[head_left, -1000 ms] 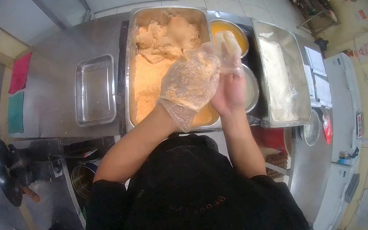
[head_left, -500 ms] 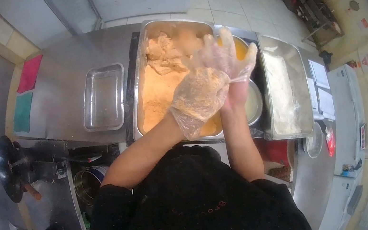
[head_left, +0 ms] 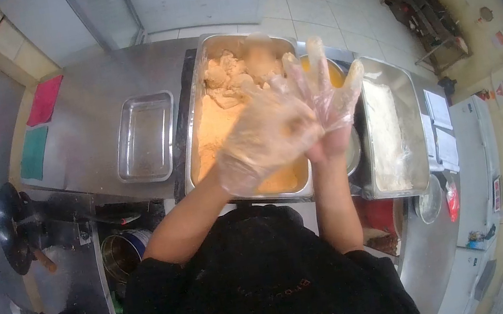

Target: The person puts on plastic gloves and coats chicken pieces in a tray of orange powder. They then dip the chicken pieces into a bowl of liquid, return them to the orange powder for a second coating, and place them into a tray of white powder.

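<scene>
My right hand point(head_left: 325, 89) is raised with its fingers spread, inside a clear plastic glove point(head_left: 341, 118) whose cuff ends at the wrist. My left hand point(head_left: 271, 137), also in a plastic glove with orange crumbs on it, is closed at that cuff and pinches its edge; motion blurs it a little. Both hands are above a deep steel tray point(head_left: 194, 159) holding orange breading powder point(head_left: 214, 123). Coated lumpy pieces point(head_left: 225, 75) lie at its far end. Behind my right hand, a bowl of yellow liquid point(head_left: 336, 74) is partly hidden.
A steel pan of white flour point(head_left: 385, 136) stands on the right. Left of the breading is a shallow steel tray point(head_left: 144, 138). Pink point(head_left: 45, 101) and green cloths point(head_left: 34, 154) lie at the far left of the counter. A black wok point(head_left: 11, 228) is lower left.
My left hand has shifted slightly left and its glove looks stretched out. My right hand has moved a little right, fingers still spread. The view has shifted slightly.
</scene>
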